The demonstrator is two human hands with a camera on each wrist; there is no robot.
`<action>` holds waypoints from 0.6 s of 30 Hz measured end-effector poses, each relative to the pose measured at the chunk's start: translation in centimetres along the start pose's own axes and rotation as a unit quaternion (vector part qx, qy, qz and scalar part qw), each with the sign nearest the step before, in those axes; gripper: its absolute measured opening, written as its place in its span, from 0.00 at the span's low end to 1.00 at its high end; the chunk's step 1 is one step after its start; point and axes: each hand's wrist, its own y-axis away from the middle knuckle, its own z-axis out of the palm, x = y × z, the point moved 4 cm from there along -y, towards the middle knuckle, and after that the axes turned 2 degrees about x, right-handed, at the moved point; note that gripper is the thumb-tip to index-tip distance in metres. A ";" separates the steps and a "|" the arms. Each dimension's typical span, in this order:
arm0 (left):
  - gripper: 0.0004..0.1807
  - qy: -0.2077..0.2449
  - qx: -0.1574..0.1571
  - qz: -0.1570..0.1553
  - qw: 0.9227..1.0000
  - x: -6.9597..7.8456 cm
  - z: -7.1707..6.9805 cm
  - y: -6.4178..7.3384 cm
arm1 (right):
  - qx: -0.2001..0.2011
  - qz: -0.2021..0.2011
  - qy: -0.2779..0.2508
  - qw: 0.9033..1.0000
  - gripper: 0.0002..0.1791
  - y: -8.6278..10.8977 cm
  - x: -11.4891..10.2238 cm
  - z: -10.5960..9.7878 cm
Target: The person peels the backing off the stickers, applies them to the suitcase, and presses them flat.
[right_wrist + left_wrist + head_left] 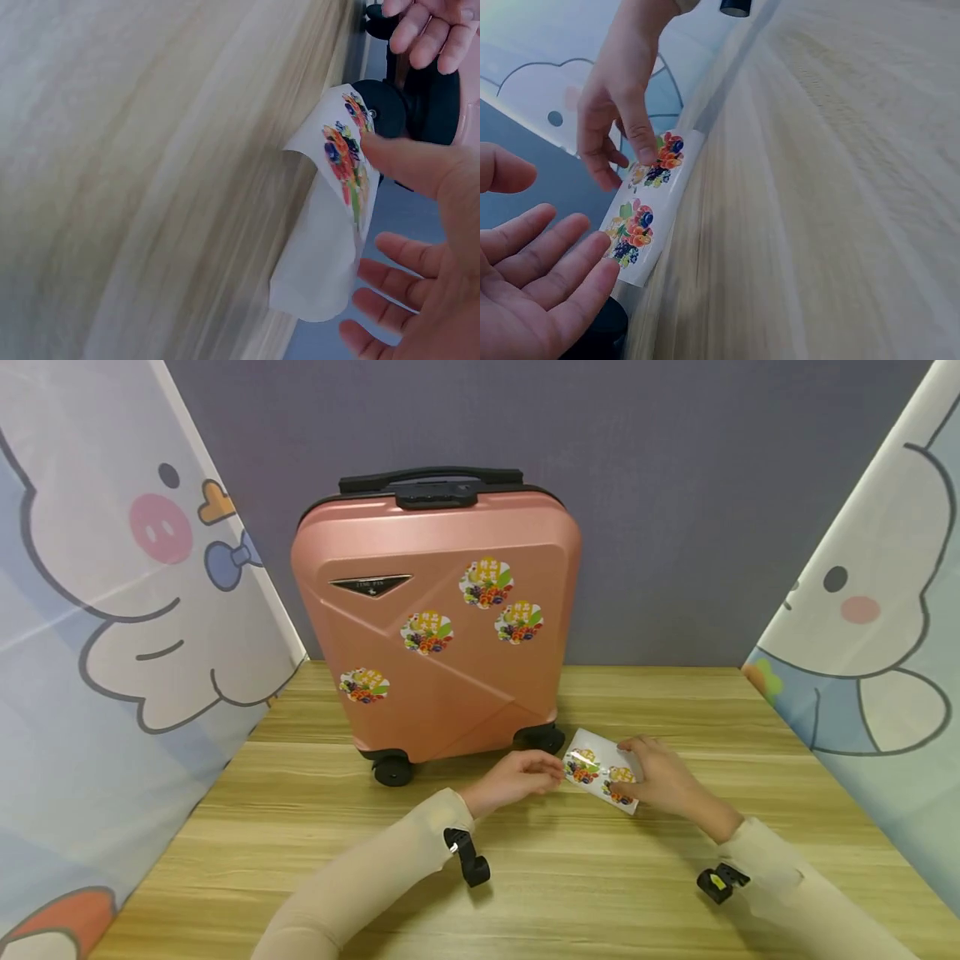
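Note:
A white sheet (632,804) with two round fruit stickers (582,766) lies on the table by the suitcase's right wheel. My right hand (667,779) holds it, thumb over one sticker and fingers at the far edge. In the right wrist view the sheet (319,262) bends up in a curve beneath the thumb. My left hand (519,781) hangs close to the sheet's left end, its fingers loosely extended and holding nothing. Behind stands a pink suitcase (450,693) with several similar stickers on its front.
The suitcase stands upright on black wheels (393,770), its black handle (431,477) on top. Under it is a wooden table (585,893). A grey panel (675,527) rises behind, and cartoon-printed sheets (862,635) flank both sides. Each wrist carries a small black camera mount (468,857).

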 end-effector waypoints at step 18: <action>0.24 0.022 0.023 -0.009 0.999 -0.5 0.0 -1.1 | 0.040 0.017 0.015 0.999 0.12 -0.3 0.8 0.0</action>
